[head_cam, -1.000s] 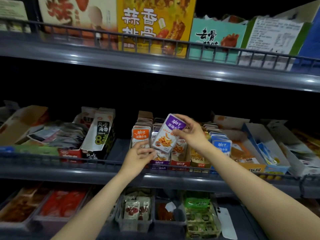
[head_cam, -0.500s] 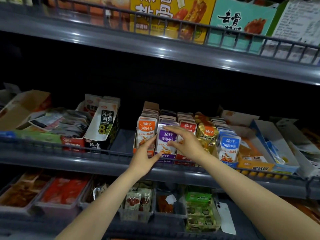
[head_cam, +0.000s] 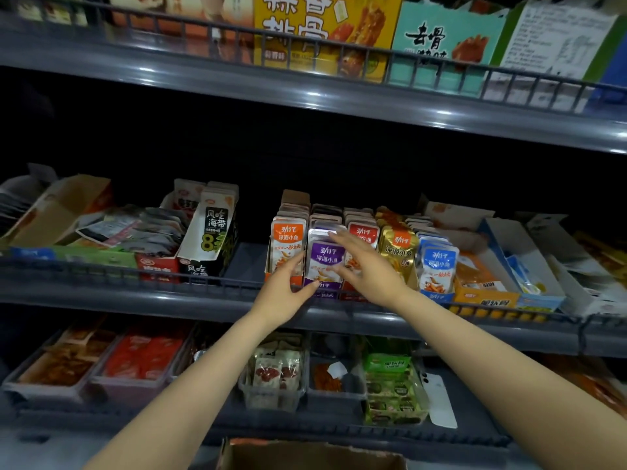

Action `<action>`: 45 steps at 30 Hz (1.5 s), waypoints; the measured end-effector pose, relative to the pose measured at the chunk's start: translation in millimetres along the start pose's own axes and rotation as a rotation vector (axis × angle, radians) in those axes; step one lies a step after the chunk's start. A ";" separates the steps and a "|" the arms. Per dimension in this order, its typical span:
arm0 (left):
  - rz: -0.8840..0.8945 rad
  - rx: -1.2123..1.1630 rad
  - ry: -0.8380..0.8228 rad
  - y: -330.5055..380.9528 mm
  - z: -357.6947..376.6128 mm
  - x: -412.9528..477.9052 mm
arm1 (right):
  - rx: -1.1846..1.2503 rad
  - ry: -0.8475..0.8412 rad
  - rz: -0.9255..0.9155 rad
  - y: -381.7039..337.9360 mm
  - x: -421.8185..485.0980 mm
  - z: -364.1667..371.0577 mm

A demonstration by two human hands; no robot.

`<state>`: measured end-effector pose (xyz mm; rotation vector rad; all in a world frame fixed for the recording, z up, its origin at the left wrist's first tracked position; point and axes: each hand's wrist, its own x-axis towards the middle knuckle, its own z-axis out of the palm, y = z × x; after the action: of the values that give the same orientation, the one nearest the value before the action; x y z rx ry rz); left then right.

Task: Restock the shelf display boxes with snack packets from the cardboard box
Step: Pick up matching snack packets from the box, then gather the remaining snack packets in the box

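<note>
Purple snack packets [head_cam: 325, 261] stood in a row at the front edge of the middle shelf [head_cam: 135, 296], between orange packets [head_cam: 286, 244] and red packets [head_cam: 364, 232]. The left hand [head_cam: 283, 295] lay against the front packet's left side, fingers straight and close together. The right hand [head_cam: 371, 269] rested on its right side, fingers straight and slightly spread. The cardboard box [head_cam: 312, 456] sat below the lowest shelf, only its rim showing.

**Cut Off and Covered**

The cardboard box [head_cam: 305, 457] shows only its rim at the bottom edge. The right hand [head_cam: 369, 269] covers the lower half of the front red packet [head_cam: 363, 232]. The top edge crops the yellow box [head_cam: 325, 28]; print on the white box [head_cam: 556, 39] is too small to read.
</note>
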<state>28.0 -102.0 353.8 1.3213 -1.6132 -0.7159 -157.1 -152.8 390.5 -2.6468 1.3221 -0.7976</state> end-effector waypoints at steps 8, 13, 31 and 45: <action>0.015 0.337 -0.053 -33.4 7.4 -73.4 | 0.055 -0.051 0.040 -1.1 -97.5 23.1; -0.043 0.532 -0.200 -89.2 28.6 -115.3 | 0.059 -0.210 0.153 14.3 -168.4 79.0; -0.495 0.754 -0.735 -267.4 121.0 -226.7 | 0.243 -0.701 0.674 62.6 -336.7 278.1; -1.072 0.382 -0.725 -346.3 180.7 -269.9 | 0.364 -0.788 1.208 75.6 -394.3 374.4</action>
<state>22.2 48.1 -96.6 2.4410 -1.5076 -1.7332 -225.7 42.3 -118.0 -1.1889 1.8014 0.1668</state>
